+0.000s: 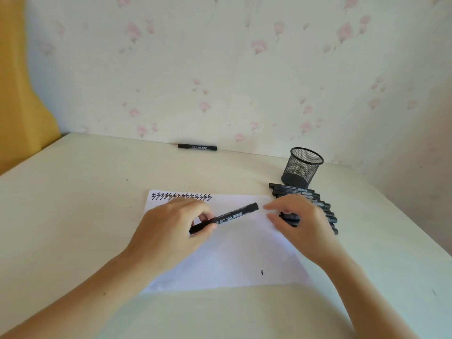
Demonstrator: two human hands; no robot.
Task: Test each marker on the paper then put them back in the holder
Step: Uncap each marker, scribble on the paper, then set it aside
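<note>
My left hand (168, 228) grips a black marker (234, 214) by its lower half, slanted over the white paper (234, 260). Its capped end points up and right toward my right hand (300, 221). The fingers of my right hand are spread just past the marker's tip, and something dark sits under its palm; I cannot tell if it is held. A row of black zigzag marks (181, 196) runs along the paper's top edge. Several black markers (300, 192) lie side by side on the table at the right. The black mesh holder (302, 167) stands behind them with nothing visible inside.
One more black marker (197, 147) lies alone at the back of the table against the flowered wall. A small black squiggle (262, 272) marks the paper's lower right. A yellow cushion or chair back (22, 106) rises at the left edge.
</note>
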